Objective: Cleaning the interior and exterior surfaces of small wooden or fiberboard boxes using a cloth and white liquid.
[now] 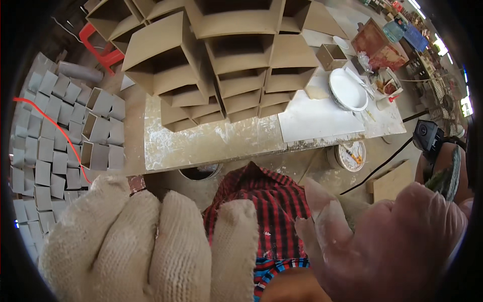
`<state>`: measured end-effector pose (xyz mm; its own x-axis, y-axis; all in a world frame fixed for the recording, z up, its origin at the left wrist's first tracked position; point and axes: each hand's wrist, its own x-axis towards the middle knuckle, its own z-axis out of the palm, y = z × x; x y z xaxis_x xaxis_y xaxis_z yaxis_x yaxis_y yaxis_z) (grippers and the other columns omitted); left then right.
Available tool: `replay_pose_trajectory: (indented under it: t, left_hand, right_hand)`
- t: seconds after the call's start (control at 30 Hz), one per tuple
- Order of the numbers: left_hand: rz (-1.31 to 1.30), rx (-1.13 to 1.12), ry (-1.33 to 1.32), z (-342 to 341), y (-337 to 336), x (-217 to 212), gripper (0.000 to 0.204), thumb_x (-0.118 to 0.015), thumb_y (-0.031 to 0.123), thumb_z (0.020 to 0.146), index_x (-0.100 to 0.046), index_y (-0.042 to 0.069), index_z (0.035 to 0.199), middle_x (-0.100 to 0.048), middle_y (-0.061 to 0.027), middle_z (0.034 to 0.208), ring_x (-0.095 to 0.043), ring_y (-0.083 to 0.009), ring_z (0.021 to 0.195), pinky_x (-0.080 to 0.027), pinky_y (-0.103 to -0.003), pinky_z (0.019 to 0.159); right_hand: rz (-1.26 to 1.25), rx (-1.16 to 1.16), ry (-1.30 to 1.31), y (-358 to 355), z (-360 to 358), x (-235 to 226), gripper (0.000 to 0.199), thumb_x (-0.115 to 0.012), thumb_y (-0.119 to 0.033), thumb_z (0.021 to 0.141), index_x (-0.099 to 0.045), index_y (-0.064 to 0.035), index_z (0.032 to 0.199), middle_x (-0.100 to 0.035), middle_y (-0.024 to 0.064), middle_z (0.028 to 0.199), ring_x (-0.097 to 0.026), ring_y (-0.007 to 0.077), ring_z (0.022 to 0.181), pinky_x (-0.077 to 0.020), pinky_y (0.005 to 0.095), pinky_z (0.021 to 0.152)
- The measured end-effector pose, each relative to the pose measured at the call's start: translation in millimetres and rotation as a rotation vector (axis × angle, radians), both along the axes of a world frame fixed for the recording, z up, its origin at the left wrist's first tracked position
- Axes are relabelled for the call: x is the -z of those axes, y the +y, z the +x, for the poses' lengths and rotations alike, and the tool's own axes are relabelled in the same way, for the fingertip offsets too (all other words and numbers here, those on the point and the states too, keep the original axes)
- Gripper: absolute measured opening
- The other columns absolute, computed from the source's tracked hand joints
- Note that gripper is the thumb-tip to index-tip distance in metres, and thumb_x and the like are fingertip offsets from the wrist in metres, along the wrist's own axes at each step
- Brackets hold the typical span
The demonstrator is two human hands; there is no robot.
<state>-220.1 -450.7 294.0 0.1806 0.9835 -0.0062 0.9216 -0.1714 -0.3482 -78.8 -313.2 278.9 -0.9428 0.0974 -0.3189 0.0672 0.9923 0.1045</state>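
Large and close at the lower left is my left hand (pixel 166 246), in an off-white knitted glove. Its fingers are stretched out, with narrow gaps between them, and nothing shows in its grasp. At the lower right my right hand (pixel 382 236), bare and dusted with white, is raised just as near. Most of its fingers are bent or hidden, so I cannot tell whether they hold anything. A dark green band (pixel 448 173) and a small black camera (pixel 427 135) sit by the right wrist. Beyond the hands, a stack of brown open-fronted boxes (pixel 241 53) stands on the worktable.
The worktable (pixel 211 143) carries a white sheet (pixel 322 121) and a white basin (pixel 348 90). Below its edge stands a smeared bucket (pixel 350 155). Many grey boxes (pixel 53 146) fill the left side. A red plastic stool (pixel 103 53) is behind, and an orange cord (pixel 60 131) hangs nearby.
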Motion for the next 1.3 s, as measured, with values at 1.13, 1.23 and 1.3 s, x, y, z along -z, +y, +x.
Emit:
replay_pose_trajectory:
  t: [1.13, 1.23, 1.3]
  left_hand:
    - [0.736, -0.141, -0.72, -62, -1, 62, 0.036, -0.059, 0.02, 0.067, -0.061, -0.003, 0.095, -0.058, -0.0135, 0.082, -0.059, -0.0253, 0.081, -0.049, -0.037, 0.073]
    - [0.688, -0.157, -0.74, -59, 3, 64, 0.036, -0.059, 0.02, 0.067, -0.061, -0.003, 0.095, -0.058, -0.0136, 0.082, -0.059, -0.0254, 0.082, -0.049, -0.037, 0.073]
    - [0.674, -0.149, -0.749, -58, 5, 66, 0.036, -0.059, 0.021, 0.067, -0.061, -0.003, 0.095, -0.058, -0.0137, 0.082, -0.059, -0.0254, 0.082, -0.049, -0.037, 0.073]
  right_hand:
    - [0.06, -0.014, 0.219, 23, -40, 45, 0.037, -0.052, -0.034, 0.084, -0.057, -0.0103, 0.113, -0.06, 0.0103, 0.09, -0.054, 0.017, 0.073, -0.0442, 0.0378, 0.065]
    - [-0.023, 0.002, 0.244, 24, -39, 73, 0.037, -0.051, -0.034, 0.085, -0.056, -0.01, 0.113, -0.06, 0.0104, 0.091, -0.054, 0.0171, 0.074, -0.044, 0.0377, 0.066]
    - [-0.049, 0.018, 0.266, 24, -37, 86, 0.037, -0.051, -0.033, 0.085, -0.056, -0.0099, 0.113, -0.06, 0.0104, 0.092, -0.054, 0.0172, 0.074, -0.0439, 0.0376, 0.067]
